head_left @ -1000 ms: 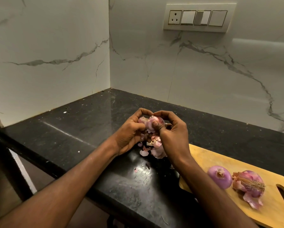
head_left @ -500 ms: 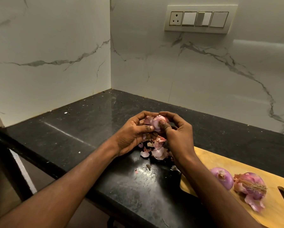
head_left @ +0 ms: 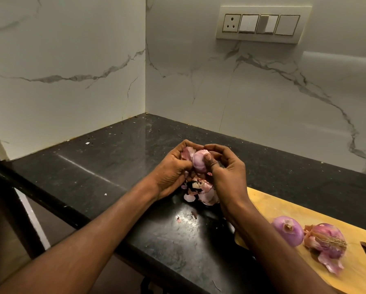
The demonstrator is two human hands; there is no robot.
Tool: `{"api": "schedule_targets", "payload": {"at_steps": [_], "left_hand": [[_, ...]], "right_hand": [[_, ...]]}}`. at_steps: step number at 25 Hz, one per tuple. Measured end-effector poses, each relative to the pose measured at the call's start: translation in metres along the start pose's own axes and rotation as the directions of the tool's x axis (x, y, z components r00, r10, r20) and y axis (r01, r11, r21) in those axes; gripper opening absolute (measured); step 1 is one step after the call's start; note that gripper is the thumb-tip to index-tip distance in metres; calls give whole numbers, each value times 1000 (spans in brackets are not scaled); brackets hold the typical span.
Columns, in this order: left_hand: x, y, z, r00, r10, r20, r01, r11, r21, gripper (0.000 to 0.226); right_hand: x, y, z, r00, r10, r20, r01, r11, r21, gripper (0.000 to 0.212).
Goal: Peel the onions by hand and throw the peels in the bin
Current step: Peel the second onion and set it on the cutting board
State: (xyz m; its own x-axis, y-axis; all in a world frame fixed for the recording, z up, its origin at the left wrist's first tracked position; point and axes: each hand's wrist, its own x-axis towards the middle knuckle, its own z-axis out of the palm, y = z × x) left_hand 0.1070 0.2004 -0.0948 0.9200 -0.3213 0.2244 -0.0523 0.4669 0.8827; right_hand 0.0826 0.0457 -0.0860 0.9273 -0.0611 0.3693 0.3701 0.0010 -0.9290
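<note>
A person stood at a black stone counter (head_left: 105, 166) set into a corner of white marbled wall (head_left: 61, 60), both bare forearms reaching forward over it. At about nine o'clock from the middle of the scene the counter lay dark and speckled with small crumbs. The left hand (head_left: 171, 172) was cupped around the left side of a small pink onion (head_left: 199, 163), fingers curled behind it, with a loose flap of papery skin (head_left: 186, 153) standing up between the fingers and the bulb. The right hand (head_left: 228, 172) gripped the same onion from the other side, its thumb pressed flat on the front of the bulb and its fingers curled over the top. The onion was held just above the counter, near the middle of the view. Directly below it, at six o'clock from the onion, a heap of pink peels (head_left: 201, 193) lay on the counter. Toward four o'clock a wooden chopping board (head_left: 283, 206) carried a peeled onion (head_left: 288, 231) and, just beside it to the right, an onion with loose skin and dry roots (head_left: 328, 244). High on the wall at one o'clock sat a switch panel (head_left: 262, 24).
</note>
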Motion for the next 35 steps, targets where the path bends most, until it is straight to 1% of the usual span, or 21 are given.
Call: {"api": "schedule_targets", "payload": {"at_steps": [3, 5, 8, 12, 15, 17, 20, 22, 26, 28, 31, 33, 35], "left_hand": [[0, 1, -1, 1000, -2, -13, 2, 1000, 19, 48], [0, 2, 0, 1000, -25, -16, 25, 999, 23, 51], [-1, 2, 4, 999, -33, -43, 35, 998, 44, 45], [-3, 0, 4, 998, 10, -54, -5, 996, 88, 40], [-5, 1, 6, 997, 39, -70, -28, 988, 154, 33], [-6, 2, 7, 995, 41, -89, -25, 984, 179, 28], [-5, 4, 5, 993, 33, -110, -11, 980, 199, 21], [-3, 3, 4, 993, 39, -115, -16, 981, 193, 18], [-2, 2, 3, 992, 61, -112, -39, 982, 183, 21], [-2, 2, 3, 992, 67, -109, -44, 979, 198, 26], [-3, 2, 3, 993, 63, -100, -42, 979, 197, 26], [-4, 4, 4, 996, 42, -85, -29, 989, 148, 18], [-4, 6, 4, 997, -2, -77, 8, 997, 75, 17]], "right_hand": [[2, -3, 2, 1000, 1, -22, -1, 1000, 11, 20], [4, -4, -1, 997, 59, -44, -56, 995, 78, 18], [7, -5, -6, 989, 123, -77, -114, 987, 112, 21], [9, -5, -8, 989, 122, -77, -114, 988, 104, 22], [8, -2, -9, 996, 66, -57, -64, 997, 40, 21], [5, 0, -7, 1000, 1, -23, -2, 998, -55, 21], [1, 0, -5, 995, -80, 57, 89, 979, -185, 29], [1, 0, -4, 991, -100, 84, 115, 973, -201, 33], [1, 0, -4, 990, -98, 101, 116, 977, -181, 35], [1, 0, -3, 991, -86, 101, 102, 981, -167, 37], [2, 1, -4, 994, -59, 97, 71, 989, -132, 32], [3, 0, -5, 996, -20, 86, 27, 996, -80, 28], [3, -4, -7, 998, 8, 60, -6, 999, -37, 25]]}}
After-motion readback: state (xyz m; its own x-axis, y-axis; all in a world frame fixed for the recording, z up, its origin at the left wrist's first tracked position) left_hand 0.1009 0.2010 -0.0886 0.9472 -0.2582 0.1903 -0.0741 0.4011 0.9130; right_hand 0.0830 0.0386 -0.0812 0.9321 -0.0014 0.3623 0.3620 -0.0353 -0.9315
